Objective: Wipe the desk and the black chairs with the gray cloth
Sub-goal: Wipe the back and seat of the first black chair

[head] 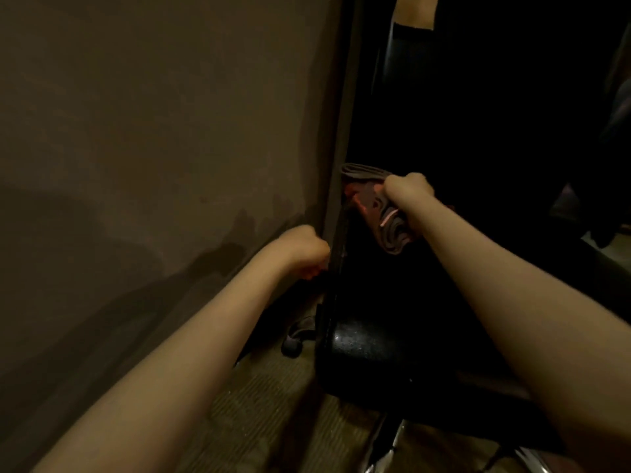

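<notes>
Both hands are closed, one on the black chair and one on the gray cloth.

The left hand (307, 252) is curled into a fist round the thin dark side edge of the black chair (368, 349), its fingertips hidden behind that edge. The right hand (406, 189) grips the gray cloth (386, 216), fingers wrapped tightly over it, and holds it against the chair's upright part above the seat. There are two hands, one cloth and one chair plainly in view, and one caster (293, 346) shows on the carpet (273, 404). The cloth is folded into several thick layers, dull gray with thin pinkish stripes. The chair's seat is glossy black on a chrome base (386, 445), and it stands just beside a tan panel (153, 131).
</notes>
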Demonstrator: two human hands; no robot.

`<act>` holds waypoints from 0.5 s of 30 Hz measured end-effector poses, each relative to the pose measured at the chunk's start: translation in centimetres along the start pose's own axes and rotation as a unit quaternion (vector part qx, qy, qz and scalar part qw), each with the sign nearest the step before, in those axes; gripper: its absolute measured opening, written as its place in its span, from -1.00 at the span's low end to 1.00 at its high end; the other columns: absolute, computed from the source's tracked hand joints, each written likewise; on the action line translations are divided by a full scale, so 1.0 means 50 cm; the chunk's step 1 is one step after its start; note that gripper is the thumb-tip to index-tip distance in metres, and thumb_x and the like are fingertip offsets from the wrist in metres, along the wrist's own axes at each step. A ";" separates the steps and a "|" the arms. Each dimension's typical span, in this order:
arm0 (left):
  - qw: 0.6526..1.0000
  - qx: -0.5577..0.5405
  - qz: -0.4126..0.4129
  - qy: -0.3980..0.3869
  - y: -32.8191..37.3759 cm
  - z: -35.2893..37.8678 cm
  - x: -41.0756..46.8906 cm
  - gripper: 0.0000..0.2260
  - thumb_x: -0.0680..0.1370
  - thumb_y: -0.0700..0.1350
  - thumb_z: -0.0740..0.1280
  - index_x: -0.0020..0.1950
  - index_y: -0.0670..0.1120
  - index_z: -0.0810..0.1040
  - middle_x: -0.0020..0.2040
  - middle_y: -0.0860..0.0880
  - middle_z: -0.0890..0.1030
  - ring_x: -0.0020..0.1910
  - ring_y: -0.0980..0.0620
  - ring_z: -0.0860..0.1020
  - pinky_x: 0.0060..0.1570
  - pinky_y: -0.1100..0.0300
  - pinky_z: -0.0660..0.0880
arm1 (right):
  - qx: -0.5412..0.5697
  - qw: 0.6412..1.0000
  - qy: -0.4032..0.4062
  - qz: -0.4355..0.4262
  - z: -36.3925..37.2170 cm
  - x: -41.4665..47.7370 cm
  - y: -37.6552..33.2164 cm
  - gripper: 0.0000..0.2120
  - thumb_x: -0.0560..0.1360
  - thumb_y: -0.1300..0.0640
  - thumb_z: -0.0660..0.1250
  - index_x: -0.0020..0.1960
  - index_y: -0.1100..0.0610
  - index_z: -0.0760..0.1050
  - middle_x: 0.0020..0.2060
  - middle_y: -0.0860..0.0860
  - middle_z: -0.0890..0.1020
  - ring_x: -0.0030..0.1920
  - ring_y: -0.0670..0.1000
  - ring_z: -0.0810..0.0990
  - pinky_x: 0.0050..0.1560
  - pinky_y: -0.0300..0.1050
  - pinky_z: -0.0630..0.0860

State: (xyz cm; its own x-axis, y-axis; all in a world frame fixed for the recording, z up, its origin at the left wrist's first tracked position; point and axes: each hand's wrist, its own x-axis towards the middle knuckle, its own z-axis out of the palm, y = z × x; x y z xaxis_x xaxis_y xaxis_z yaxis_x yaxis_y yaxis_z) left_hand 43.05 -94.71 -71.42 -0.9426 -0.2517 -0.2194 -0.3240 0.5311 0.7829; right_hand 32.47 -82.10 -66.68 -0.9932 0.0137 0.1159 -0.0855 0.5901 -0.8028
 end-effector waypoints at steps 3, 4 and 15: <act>0.998 0.045 0.049 0.012 0.057 0.017 0.020 -0.76 0.54 -0.24 0.11 0.07 -0.25 0.53 -0.20 -0.15 0.56 -0.34 -0.04 0.49 -0.37 0.18 0.45 | -0.040 0.998 0.044 -0.012 -0.073 0.038 0.047 -0.64 0.51 0.08 0.28 0.24 0.26 0.48 0.19 0.22 0.53 0.19 0.23 0.50 0.12 -0.04 0.44; 0.997 0.055 0.059 0.010 0.076 0.027 0.028 -0.77 0.54 -0.22 0.12 0.07 -0.23 0.53 -0.16 -0.16 0.57 -0.29 -0.05 0.51 -0.30 0.16 0.48 | -0.055 0.997 0.058 -0.015 -0.097 0.054 0.066 -0.64 0.52 0.07 0.28 0.22 0.26 0.48 0.18 0.22 0.54 0.17 0.23 0.50 0.09 -0.05 0.45; 0.981 0.148 -0.059 0.107 0.084 0.039 0.099 -0.71 0.57 -0.17 0.13 0.23 -0.26 0.42 0.20 -0.26 0.49 0.14 -0.20 0.50 -0.04 0.13 0.41 | -0.235 0.971 0.041 0.012 -0.216 0.153 0.258 -0.75 0.51 0.12 0.24 0.04 0.29 0.50 0.02 0.26 0.56 0.03 0.26 0.53 -0.14 -0.10 0.38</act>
State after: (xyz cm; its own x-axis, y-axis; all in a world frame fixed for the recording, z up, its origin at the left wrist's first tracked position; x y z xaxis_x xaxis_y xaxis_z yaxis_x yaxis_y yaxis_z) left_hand 36.86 -92.18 -70.36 -0.8687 -0.4729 -0.1472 -0.4693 0.6912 0.5496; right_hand 24.65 -65.70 -69.83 -0.9830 0.0848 0.1632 0.0018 0.8917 -0.4526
